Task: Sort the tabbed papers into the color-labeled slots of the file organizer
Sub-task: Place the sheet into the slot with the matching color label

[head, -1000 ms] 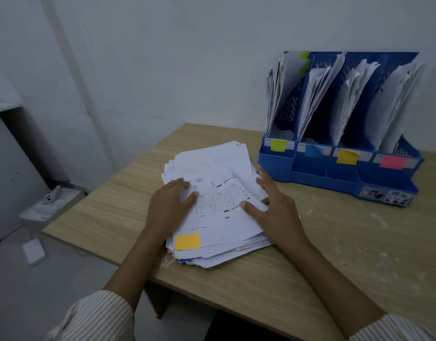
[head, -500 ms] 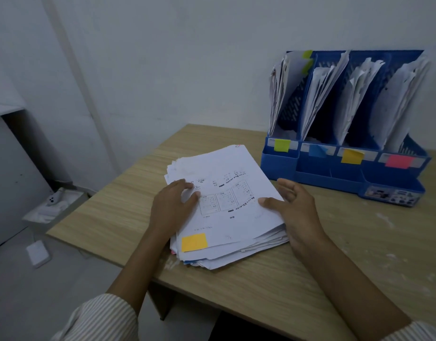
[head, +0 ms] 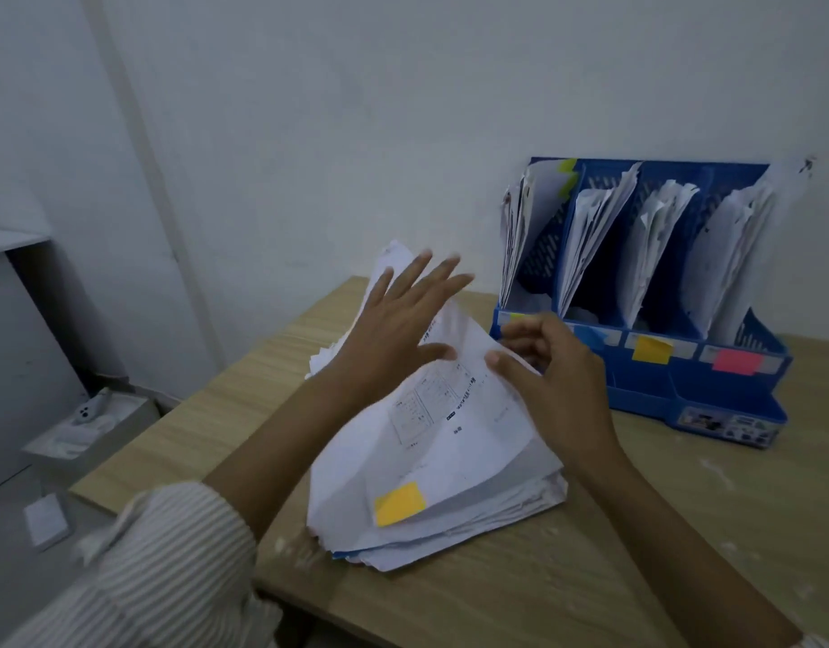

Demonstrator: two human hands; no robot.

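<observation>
A thick, untidy stack of white printed papers (head: pixel 431 498) is lying near the front edge of the light wooden tabletop (head: pixel 590 577), its top sheet carrying a yellow sticky tab (head: pixel 400 503) at the near corner. The left hand (head: pixel 393 334) is resting on the raised far part of the sheets with its fingers spread and straight. The right hand (head: pixel 557 381) is pinching the right edge of the top sheet between thumb and curled fingers. The blue plastic four-slot file organizer (head: pixel 730 395) is standing at the back edge against the wall, papers leaning in every slot.
</observation>
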